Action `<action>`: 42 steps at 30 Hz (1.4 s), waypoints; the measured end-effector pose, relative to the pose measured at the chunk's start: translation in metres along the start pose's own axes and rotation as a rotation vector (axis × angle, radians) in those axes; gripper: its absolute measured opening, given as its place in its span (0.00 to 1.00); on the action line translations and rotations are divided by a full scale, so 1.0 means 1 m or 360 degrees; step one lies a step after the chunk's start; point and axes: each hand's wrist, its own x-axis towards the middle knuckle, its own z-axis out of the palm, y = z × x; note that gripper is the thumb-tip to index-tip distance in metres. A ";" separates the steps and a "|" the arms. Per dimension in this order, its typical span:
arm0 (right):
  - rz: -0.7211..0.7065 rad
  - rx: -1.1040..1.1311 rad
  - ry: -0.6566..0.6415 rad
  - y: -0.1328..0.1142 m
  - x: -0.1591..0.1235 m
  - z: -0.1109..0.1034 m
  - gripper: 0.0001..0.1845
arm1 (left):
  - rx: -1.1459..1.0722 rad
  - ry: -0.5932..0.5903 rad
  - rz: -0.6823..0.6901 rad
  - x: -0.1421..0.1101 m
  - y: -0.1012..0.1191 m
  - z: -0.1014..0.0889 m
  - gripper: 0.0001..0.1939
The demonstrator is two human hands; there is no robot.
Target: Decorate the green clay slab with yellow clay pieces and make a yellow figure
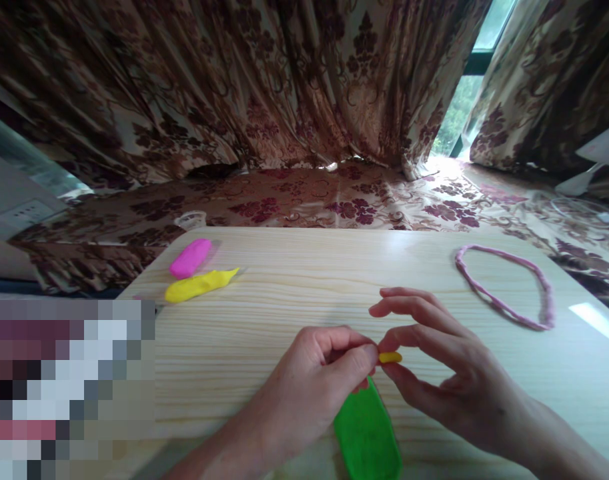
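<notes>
A small yellow piece of modelling clay point(390, 358) sits at the fingertips of both hands, above the wooden-topped table. My left hand point(329, 373) is closed, its thumb and forefinger pinched at the left end of the piece. On the other side, my right hand point(444, 363) has its thumb and forefinger closed about the same piece, while its other fingers stretch out. Beneath my left hand lies a flat green slab of clay point(368, 433), its upper end partly hidden by the fingers.
At the table's point(304, 267) far left lie a pink clay block point(191, 259) and a longer yellow clay lump point(199, 285) with a pointed end. A pink twisted loop point(504, 317) rests at the right. Patterned curtains point(284, 80) hang behind. The lower left is pixelated.
</notes>
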 end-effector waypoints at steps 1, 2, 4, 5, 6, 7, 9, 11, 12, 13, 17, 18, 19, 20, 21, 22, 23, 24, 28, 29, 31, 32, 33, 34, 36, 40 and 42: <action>-0.0006 0.0001 0.0004 0.000 0.000 0.000 0.07 | -0.0007 -0.0003 0.0000 0.000 0.000 0.000 0.14; -0.0009 0.0001 0.0009 0.000 0.000 0.000 0.07 | -0.0018 -0.0006 0.0003 0.001 0.000 0.000 0.14; -0.0004 0.0000 0.0019 -0.001 0.000 0.000 0.07 | -0.0053 0.0000 -0.0003 0.002 0.000 0.000 0.12; -0.0001 0.0000 0.0021 -0.002 0.000 0.000 0.07 | -0.0073 0.0011 -0.0011 0.002 0.000 0.000 0.11; 0.0004 -0.0001 0.0016 -0.003 0.000 0.000 0.08 | -0.0090 0.0017 -0.0020 0.002 -0.001 0.001 0.10; 0.0004 -0.0002 0.0007 -0.003 0.000 -0.001 0.08 | -0.0103 0.0026 -0.0027 0.002 -0.001 0.001 0.10; 0.0000 0.0001 -0.0012 -0.004 0.000 -0.001 0.09 | -0.0116 0.0030 -0.0040 0.002 -0.001 0.002 0.09; -0.0008 0.0005 -0.0018 -0.004 0.000 -0.001 0.08 | -0.0115 0.0013 -0.0044 0.002 -0.001 0.003 0.09; -0.0010 0.0008 -0.0015 -0.004 0.000 -0.001 0.08 | -0.0110 0.0009 -0.0042 0.001 -0.001 0.003 0.10; -0.0012 0.0010 -0.0011 -0.003 0.000 -0.001 0.08 | -0.0105 -0.0001 -0.0033 0.001 -0.001 0.002 0.11; -0.0030 0.0030 0.0004 -0.002 -0.001 0.000 0.08 | -0.0112 -0.0032 0.0016 0.000 -0.001 0.001 0.12; -0.0038 0.0035 0.0007 -0.003 -0.001 0.000 0.08 | -0.0115 -0.0035 0.0020 0.001 -0.001 0.001 0.11; -0.0043 0.0039 0.0006 -0.003 -0.001 0.000 0.08 | -0.0117 -0.0028 0.0013 0.001 -0.001 0.001 0.10; -0.0043 0.0040 0.0007 -0.003 -0.001 0.000 0.08 | -0.0118 -0.0015 0.0003 0.001 -0.001 0.001 0.10; -0.0040 0.0037 0.0010 -0.003 -0.001 0.001 0.08 | -0.0119 -0.0001 -0.0006 0.001 -0.001 0.001 0.10; -0.0035 0.0033 0.0013 -0.002 -0.001 0.001 0.09 | -0.0123 0.0014 -0.0013 0.002 -0.001 0.001 0.10; -0.0031 0.0029 0.0023 -0.002 -0.001 0.001 0.09 | -0.0130 0.0028 -0.0018 0.002 0.000 0.002 0.11; -0.0024 0.0026 0.0031 -0.001 -0.001 0.001 0.10 | -0.0132 0.0035 -0.0019 0.002 0.000 0.002 0.11; -0.0007 0.0026 0.0027 0.000 0.000 0.001 0.10 | -0.0149 0.0033 -0.0016 0.001 -0.001 0.002 0.10; -0.0004 0.0026 0.0020 -0.001 0.000 0.001 0.09 | -0.0161 0.0031 -0.0009 0.001 -0.001 0.002 0.09; 0.0001 0.0029 0.0016 -0.001 0.000 0.001 0.09 | -0.0178 0.0040 0.0000 0.002 -0.002 0.002 0.08; 0.0006 0.0034 0.0024 -0.001 -0.001 0.001 0.10 | -0.0178 0.0052 0.0002 0.002 -0.003 0.002 0.08; 0.0016 0.0041 0.0037 -0.001 -0.001 0.000 0.11 | -0.0171 0.0069 0.0000 0.002 -0.003 0.002 0.08; 0.0035 0.0055 0.0049 -0.001 -0.002 0.000 0.12 | -0.0163 0.0090 -0.0002 0.001 -0.002 0.002 0.08; 0.0089 0.0099 0.0069 -0.001 -0.003 -0.001 0.12 | -0.0148 0.0135 0.0008 0.001 -0.002 0.003 0.08; 0.0196 0.0189 0.0068 -0.002 -0.003 -0.004 0.08 | -0.0123 0.0163 0.0034 0.000 -0.001 0.003 0.10; 0.0212 0.0199 0.0069 -0.003 -0.003 -0.004 0.07 | -0.0111 0.0137 0.0033 0.000 -0.002 0.004 0.09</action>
